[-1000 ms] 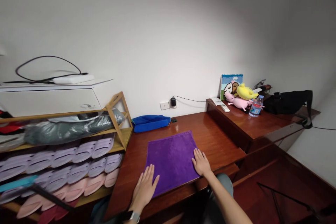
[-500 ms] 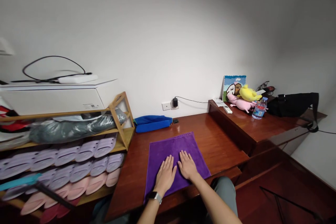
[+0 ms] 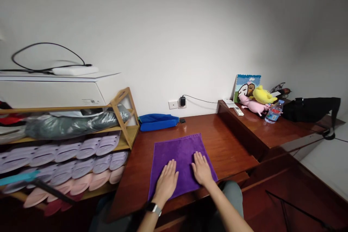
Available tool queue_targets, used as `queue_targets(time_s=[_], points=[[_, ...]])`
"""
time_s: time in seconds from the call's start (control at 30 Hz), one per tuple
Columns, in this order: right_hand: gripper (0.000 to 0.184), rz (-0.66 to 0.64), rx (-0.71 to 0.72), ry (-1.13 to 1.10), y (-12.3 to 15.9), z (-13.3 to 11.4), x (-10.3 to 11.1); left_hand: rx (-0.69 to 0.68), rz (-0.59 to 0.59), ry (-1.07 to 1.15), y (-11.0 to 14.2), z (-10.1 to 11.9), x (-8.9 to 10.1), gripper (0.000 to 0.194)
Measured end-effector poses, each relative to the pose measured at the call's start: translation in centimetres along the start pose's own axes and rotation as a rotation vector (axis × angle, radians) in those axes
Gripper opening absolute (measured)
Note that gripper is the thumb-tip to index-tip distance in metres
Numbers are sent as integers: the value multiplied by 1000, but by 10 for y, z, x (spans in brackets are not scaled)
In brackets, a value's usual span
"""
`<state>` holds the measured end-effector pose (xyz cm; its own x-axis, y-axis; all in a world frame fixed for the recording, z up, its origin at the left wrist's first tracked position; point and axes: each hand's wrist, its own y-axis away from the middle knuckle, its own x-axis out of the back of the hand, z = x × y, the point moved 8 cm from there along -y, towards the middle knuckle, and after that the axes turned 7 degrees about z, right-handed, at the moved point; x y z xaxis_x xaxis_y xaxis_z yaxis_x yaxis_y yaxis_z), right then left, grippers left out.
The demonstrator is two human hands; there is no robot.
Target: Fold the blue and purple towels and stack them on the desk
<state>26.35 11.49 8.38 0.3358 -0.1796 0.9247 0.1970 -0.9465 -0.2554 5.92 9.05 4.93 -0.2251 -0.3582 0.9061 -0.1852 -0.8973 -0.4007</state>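
Head view: left grip (image 3: 165,183) and right grip (image 3: 201,169) both open, palms down, fingers flat on a purple terry towel (image 3: 182,156), nothing pinched or lifted. Hands sit side by side on the towel's near half, apart, with a smartwatch (image 3: 153,208) on the left wrist. Towel lies on the reddish-brown wooden bench (image 3: 231,148), near its front edge and squared up to it. State so far: towel looks spread flat and mostly smooth, corners out, no fold visible; can't tell if it's one layer or already doubled. Nothing shows as gathered or stacked on it. Beyond the far edge: blue pouch (image 3: 158,122) against the wall, charger (image 3: 183,100) in a wall socket above. Left of the bench: bamboo rack (image 3: 125,116) with lilac slippers (image 3: 88,148) and pink slippers (image 3: 99,180). Right, on a raised wooden step (image 3: 252,130): yellow plush (image 3: 263,95), pink plush (image 3: 254,106), water bottle (image 3: 274,112), black bag (image 3: 310,109). All well away from the hands.
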Motion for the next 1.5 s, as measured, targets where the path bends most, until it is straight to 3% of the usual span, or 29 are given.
queue_targets(time_s=[0.07,0.13,0.2,0.33,0.43,0.53,0.63,0.7,0.77,0.93,1.0,1.07,1.13,1.27,1.33,1.4,1.5], points=[[63,-25,87,-55,-5,-35,-12,-44,-55,27,-12,33,-10,62],[62,-60,132,-80,-6,-49,-24,-35,-72,27,-12,37,-18,61],[61,-69,128,-65,-2,-37,-28,17,-43,4,0,13,-19,62],[62,-68,-18,24,5,24,-19,138,9,-70,36,-67,-10,66],[64,-73,-106,50,-2,43,-10,164,35,-93,37,-89,0,67],[63,-26,-53,9,-23,11,-8,115,39,-61,5,-59,3,64],[61,-34,54,-41,-42,-34,-21,69,-20,-21,-34,-15,-7,63],[61,-62,86,-48,-47,-45,-31,63,-43,-16,-46,-1,-12,62],[62,-80,60,-21,-44,-30,-35,80,-42,-25,-42,-9,-14,62],[66,-101,-149,105,-17,63,-19,225,39,-109,12,-86,-10,66],[67,-111,-184,116,-9,81,-13,233,67,-133,23,-101,-8,68],[67,-83,-180,111,-10,77,-10,201,97,-137,16,-93,-4,68],[65,-31,-137,88,-21,52,-10,164,111,-115,-6,-67,1,67],[63,-21,47,-15,-48,-19,-28,113,-47,-30,-57,-4,-4,65],[63,-55,92,-44,-53,-36,-39,107,-111,-16,-67,10,-9,63],[63,-67,68,-34,-51,-30,-45,110,-114,-21,-60,5,-11,62],[63,-49,-28,22,-36,8,-41,145,-72,-62,-27,-31,-13,63]])
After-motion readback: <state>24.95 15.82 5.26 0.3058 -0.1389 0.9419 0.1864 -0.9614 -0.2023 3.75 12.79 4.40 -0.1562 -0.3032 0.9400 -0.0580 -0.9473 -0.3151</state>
